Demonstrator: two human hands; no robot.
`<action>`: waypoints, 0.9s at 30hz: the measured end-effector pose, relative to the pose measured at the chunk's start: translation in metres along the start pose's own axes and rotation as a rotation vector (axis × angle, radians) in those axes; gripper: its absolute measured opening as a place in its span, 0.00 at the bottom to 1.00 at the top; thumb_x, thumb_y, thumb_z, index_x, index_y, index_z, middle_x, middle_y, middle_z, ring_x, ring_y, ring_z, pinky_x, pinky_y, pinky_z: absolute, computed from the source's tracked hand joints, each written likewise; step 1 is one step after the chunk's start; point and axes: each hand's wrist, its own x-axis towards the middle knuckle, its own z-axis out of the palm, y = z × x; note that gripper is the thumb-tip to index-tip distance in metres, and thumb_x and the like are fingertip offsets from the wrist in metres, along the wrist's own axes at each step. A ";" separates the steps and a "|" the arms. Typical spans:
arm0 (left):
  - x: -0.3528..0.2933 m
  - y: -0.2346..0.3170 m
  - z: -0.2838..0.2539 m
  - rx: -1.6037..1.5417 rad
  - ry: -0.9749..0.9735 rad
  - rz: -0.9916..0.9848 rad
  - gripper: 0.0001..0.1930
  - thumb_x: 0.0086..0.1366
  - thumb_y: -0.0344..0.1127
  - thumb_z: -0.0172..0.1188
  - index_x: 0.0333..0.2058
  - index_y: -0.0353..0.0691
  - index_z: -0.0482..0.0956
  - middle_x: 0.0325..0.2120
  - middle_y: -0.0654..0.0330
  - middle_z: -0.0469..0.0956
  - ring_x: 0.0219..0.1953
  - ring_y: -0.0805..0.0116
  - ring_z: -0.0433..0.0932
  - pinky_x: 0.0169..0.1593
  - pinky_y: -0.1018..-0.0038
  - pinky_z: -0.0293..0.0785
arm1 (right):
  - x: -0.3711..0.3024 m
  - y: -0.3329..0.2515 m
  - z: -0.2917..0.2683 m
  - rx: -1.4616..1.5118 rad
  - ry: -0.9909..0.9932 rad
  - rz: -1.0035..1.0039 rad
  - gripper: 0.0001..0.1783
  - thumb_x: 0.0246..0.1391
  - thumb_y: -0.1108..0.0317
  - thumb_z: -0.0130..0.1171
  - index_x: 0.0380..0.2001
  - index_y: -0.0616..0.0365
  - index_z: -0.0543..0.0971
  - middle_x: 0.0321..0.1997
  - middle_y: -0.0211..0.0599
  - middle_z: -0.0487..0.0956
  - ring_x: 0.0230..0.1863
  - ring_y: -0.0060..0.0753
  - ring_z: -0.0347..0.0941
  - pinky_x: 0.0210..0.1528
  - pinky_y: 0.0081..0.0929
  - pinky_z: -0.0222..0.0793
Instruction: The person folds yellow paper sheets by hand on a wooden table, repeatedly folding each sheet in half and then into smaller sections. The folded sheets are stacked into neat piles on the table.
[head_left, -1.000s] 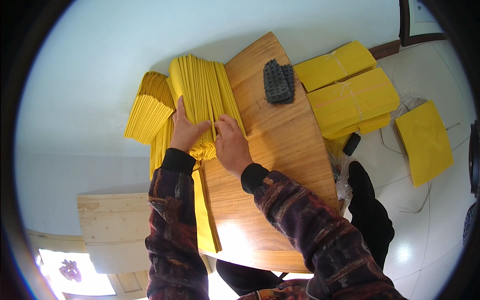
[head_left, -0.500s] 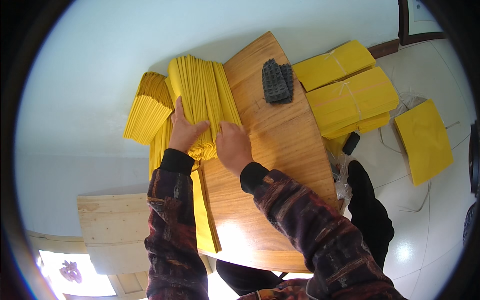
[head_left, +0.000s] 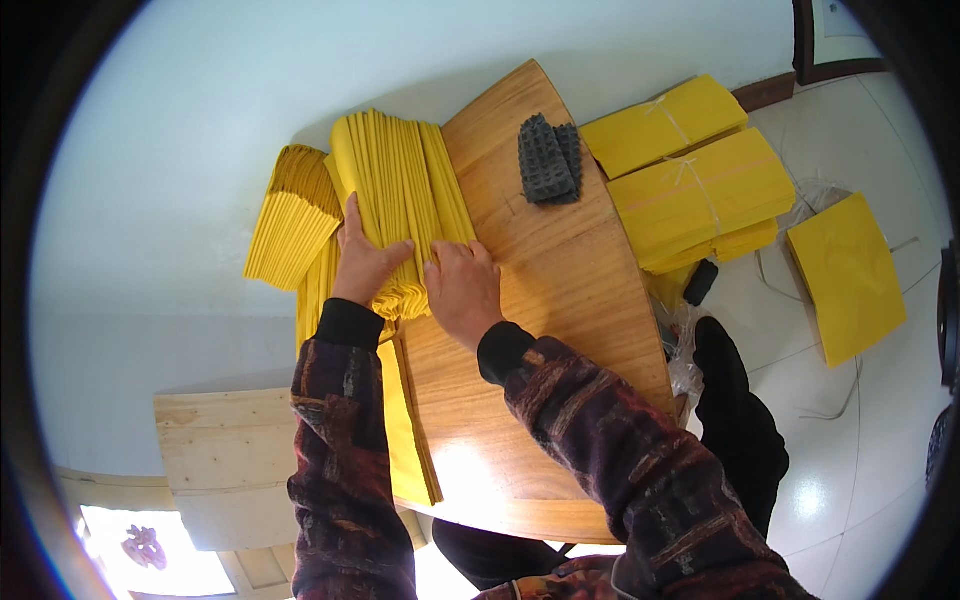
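A thick row of folded yellow paper sheets (head_left: 400, 180) stands on edge on the wooden table, with its near ends curled. My left hand (head_left: 365, 262) lies against the row's left side, fingers stretched upward and thumb spread across the near end. My right hand (head_left: 465, 290) presses at the row's lower right, its fingers bent over the outer sheets and its thumb pointing at the near end. The two hands are a short gap apart, with the sheets between them. The right fingertips are partly hidden.
Another yellow bundle (head_left: 290, 220) leans at the left by the wall. Dark grey textured pads (head_left: 548, 160) lie on the wooden table (head_left: 540, 300). Tied yellow stacks (head_left: 705, 190) sit beyond the table's right edge. A loose yellow sheet (head_left: 848, 278) is over the floor. A wooden board (head_left: 225, 465) stands lower left.
My right hand's fingers have loosened from a tighter curl and spread farther over the row's right side. My left hand keeps nearly the same place on the sheets.
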 end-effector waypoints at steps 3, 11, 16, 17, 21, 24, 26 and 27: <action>0.001 -0.002 -0.001 -0.034 -0.014 -0.001 0.54 0.44 0.34 0.69 0.67 0.37 0.43 0.51 0.43 0.60 0.54 0.50 0.62 0.60 0.67 0.61 | 0.002 0.000 0.001 0.116 -0.016 -0.027 0.13 0.57 0.66 0.53 0.40 0.65 0.73 0.45 0.51 0.75 0.55 0.57 0.65 0.56 0.47 0.60; 0.002 -0.004 0.000 -0.029 0.001 -0.001 0.55 0.44 0.33 0.69 0.67 0.37 0.43 0.52 0.43 0.59 0.54 0.50 0.63 0.59 0.67 0.63 | -0.003 -0.002 0.005 0.120 -0.005 -0.099 0.16 0.56 0.67 0.54 0.43 0.69 0.70 0.51 0.56 0.70 0.54 0.56 0.66 0.55 0.42 0.64; 0.001 0.002 0.001 -0.065 -0.014 -0.004 0.55 0.44 0.33 0.69 0.67 0.38 0.43 0.51 0.44 0.59 0.53 0.50 0.65 0.58 0.67 0.64 | 0.000 -0.002 0.001 0.165 -0.071 -0.043 0.21 0.55 0.64 0.56 0.46 0.69 0.70 0.53 0.58 0.70 0.56 0.56 0.65 0.58 0.42 0.63; 0.000 0.005 0.000 -0.068 -0.014 0.003 0.54 0.44 0.33 0.69 0.67 0.38 0.43 0.50 0.44 0.59 0.52 0.50 0.65 0.58 0.66 0.65 | 0.003 -0.001 0.000 0.112 -0.028 -0.053 0.22 0.56 0.64 0.55 0.47 0.70 0.69 0.54 0.58 0.69 0.56 0.56 0.65 0.58 0.42 0.62; -0.004 0.018 0.008 0.201 0.061 0.033 0.53 0.46 0.39 0.70 0.66 0.36 0.45 0.51 0.40 0.60 0.55 0.47 0.64 0.58 0.65 0.65 | 0.020 0.013 -0.005 0.111 0.084 -0.024 0.25 0.58 0.61 0.52 0.52 0.71 0.67 0.57 0.59 0.67 0.59 0.56 0.63 0.61 0.40 0.58; -0.001 0.024 0.015 0.271 0.102 0.165 0.52 0.50 0.46 0.69 0.65 0.32 0.47 0.55 0.37 0.61 0.58 0.45 0.62 0.60 0.64 0.64 | 0.027 0.028 -0.009 0.265 0.001 0.048 0.29 0.59 0.60 0.52 0.56 0.71 0.64 0.57 0.58 0.68 0.60 0.52 0.63 0.62 0.37 0.57; 0.002 0.025 0.015 0.268 0.077 0.126 0.48 0.56 0.56 0.62 0.64 0.28 0.50 0.60 0.36 0.59 0.64 0.44 0.56 0.63 0.61 0.59 | 0.029 0.032 -0.009 0.213 -0.070 -0.029 0.29 0.60 0.59 0.52 0.57 0.70 0.63 0.57 0.57 0.68 0.60 0.49 0.63 0.62 0.35 0.57; 0.001 0.024 0.014 0.273 0.082 0.100 0.47 0.58 0.58 0.59 0.63 0.28 0.52 0.60 0.36 0.58 0.64 0.44 0.56 0.64 0.61 0.57 | 0.031 0.034 -0.009 0.264 -0.103 -0.022 0.29 0.61 0.59 0.51 0.58 0.71 0.63 0.59 0.58 0.67 0.61 0.52 0.62 0.63 0.37 0.55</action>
